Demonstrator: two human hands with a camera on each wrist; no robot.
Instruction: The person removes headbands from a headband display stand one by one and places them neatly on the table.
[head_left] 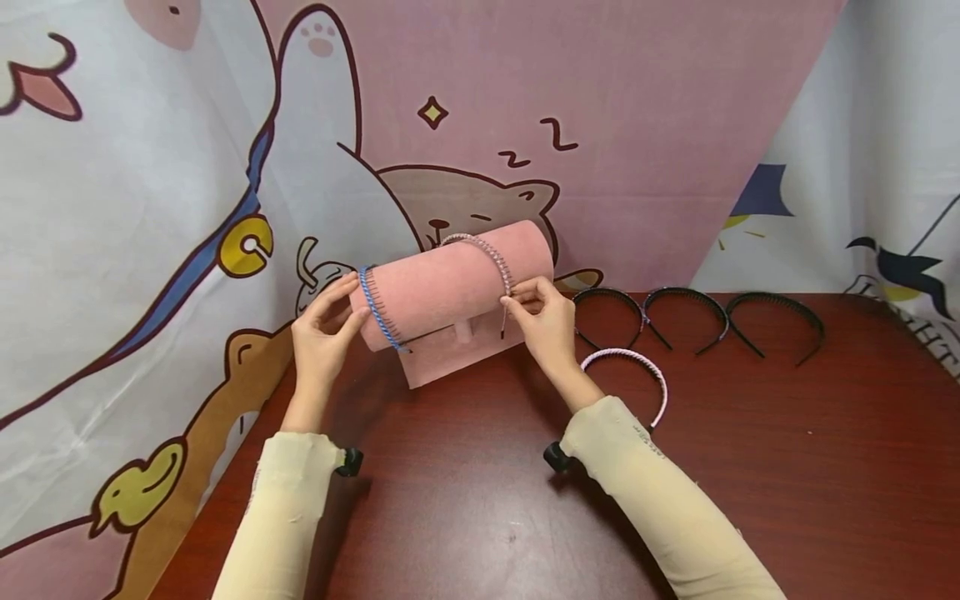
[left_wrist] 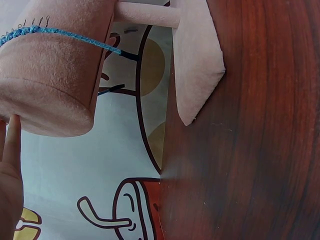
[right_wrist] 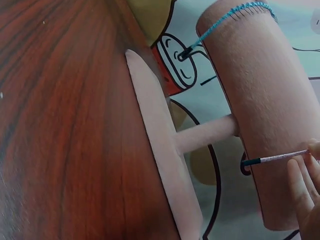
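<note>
A pink plush-covered roll stand has a thick cylinder held above a flat base by a short post. Around the cylinder's left end sits a blue wrapped headband with small comb teeth. My left hand touches that same end; in the left wrist view its visible fingers lie fairly straight against the end face. A pale pink headband arches over the cylinder nearer its right end. My right hand pinches it close to its front tip, between thumb and fingers. The dark tip shows below the fingers.
On the reddish-brown table, a light pink headband lies by my right forearm. Behind it several dark toothed headbands, among them one on the far right, lie in a row. A cartoon-printed cloth hangs behind and to the left.
</note>
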